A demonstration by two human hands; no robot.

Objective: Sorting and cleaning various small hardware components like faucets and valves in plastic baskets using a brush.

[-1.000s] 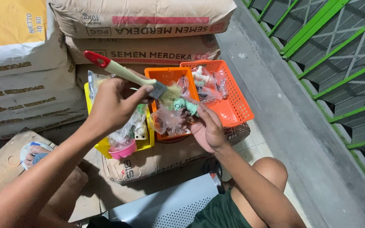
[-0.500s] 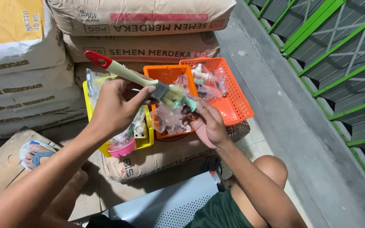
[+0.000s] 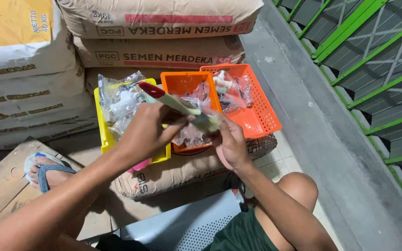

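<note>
One light, stiff-handled paintbrush point(image 3: 175, 103) w/ soft bristles is gripped mid-handle by closed left hand point(image 3: 147, 131), best held there, over orange basket point(image 3: 182, 82), while a small fitting, prob. slippery, is pinched in right hand point(image 3: 231, 142).

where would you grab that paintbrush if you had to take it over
Grip the paintbrush on its bare pale handle just below the red tip, coming from the upper left. That end sticks out free above the left hand; the bristle end lies blurred against the right hand.
</note>
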